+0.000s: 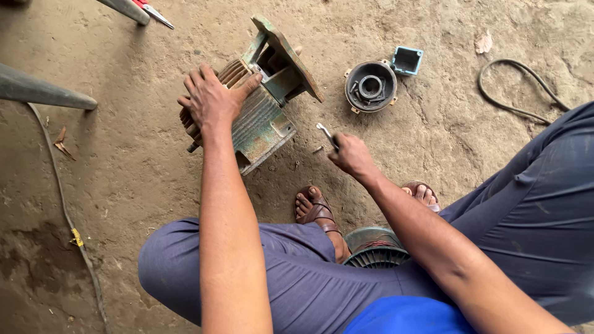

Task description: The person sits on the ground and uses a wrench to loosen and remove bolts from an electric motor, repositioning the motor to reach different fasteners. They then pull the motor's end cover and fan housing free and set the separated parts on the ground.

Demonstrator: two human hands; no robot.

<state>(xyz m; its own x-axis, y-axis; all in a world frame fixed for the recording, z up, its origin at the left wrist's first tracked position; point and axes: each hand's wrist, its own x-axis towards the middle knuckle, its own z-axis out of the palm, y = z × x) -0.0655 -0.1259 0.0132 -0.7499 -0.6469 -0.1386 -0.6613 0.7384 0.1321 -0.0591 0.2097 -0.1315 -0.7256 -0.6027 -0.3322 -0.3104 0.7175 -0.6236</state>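
1. Pressing down flat, fingers spread, on the finned side of a green electric motor housing (257, 120): left hand (210, 99), palm against the ribs, nothing enclosed in it.
2. Lying tipped on its side on the dirt floor (421, 142), at about 11 o'clock from the person's knees; rusty mounting foot (288, 55) turned up toward 12 o'clock.
3. Closed around a small metal tool (326, 133), likely a wrench: right hand (351, 156), fist tight, tool tip sticking out toward 10 o'clock, just clear of the housing's lower corner.
4. Resting on the ground at 1 o'clock from the right hand, well apart: round motor end cover (370, 86), open face up, bearing seat visible in the middle.
5. Sitting just beside the cover at its 1 o'clock edge: small blue square box (407, 60), open.
6. Curving across the floor at 2 o'clock: dark hose or cable (513, 108).
7. Showing between the legs at 6 o'clock: another finned green motor part (376, 247), partly hidden.
8. Planted below the right hand: sandalled feet (315, 210).
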